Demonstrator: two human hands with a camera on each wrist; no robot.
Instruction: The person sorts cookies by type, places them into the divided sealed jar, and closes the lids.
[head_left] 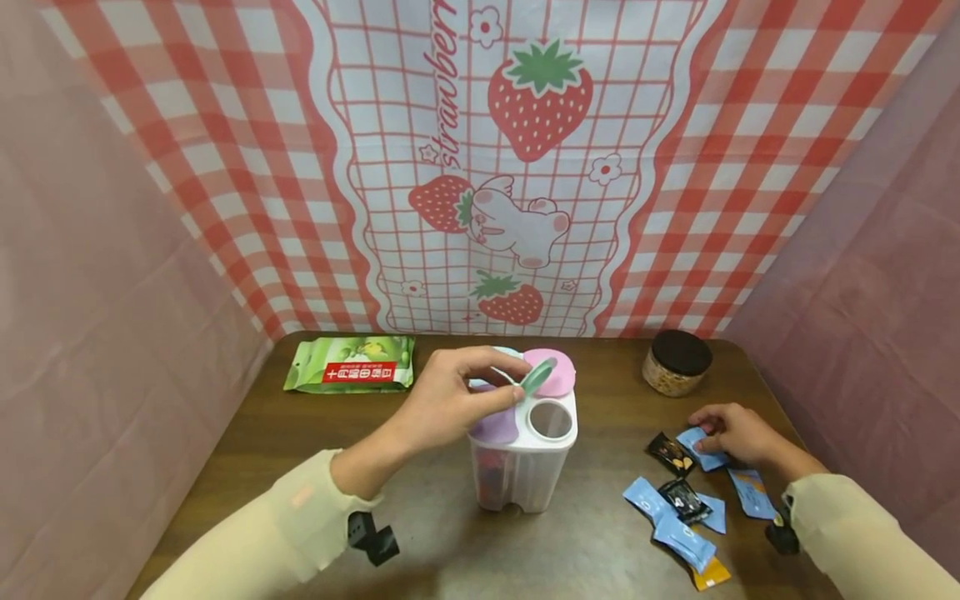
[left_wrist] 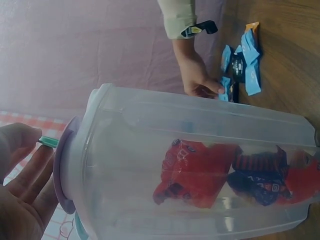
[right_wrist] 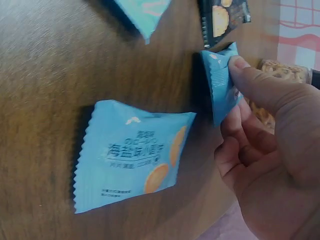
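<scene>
The right hand's (head_left: 738,433) thumb and fingers pinch a blue snack packet (right_wrist: 220,75) at the desk's right side; it stands tilted, nearly edge-on to the wrist view. The left hand's (head_left: 442,398) thumb and fingers grip a green flip lid (head_left: 538,377), holding it raised beside a round opening (head_left: 551,421) in a clear four-lidded storage container (head_left: 525,479).

The packet looks light, its film slick and crinkly, with something probably brittle inside; a gentle pinch near the crimped edge should suit it better than a squeeze across the middle. The lid seems thin and slightly flexible, best held by its rim.

Beside the right hand lies a flat blue biscuit packet (right_wrist: 132,160), with a black biscuit packet (head_left: 670,454) near the fingertips. Nearer me is a loose pile of blue, black and orange packets (head_left: 684,537). Farther back on the desk (head_left: 420,550) stand a black-topped jar (head_left: 675,379) and, at left, a green pouch (head_left: 360,365).

Some right fingertips are hidden, and I cannot tell whether the packet touches the desk. Red packages (left_wrist: 195,172) look hazy through the container's wall; the left hand partly covers its top.
</scene>
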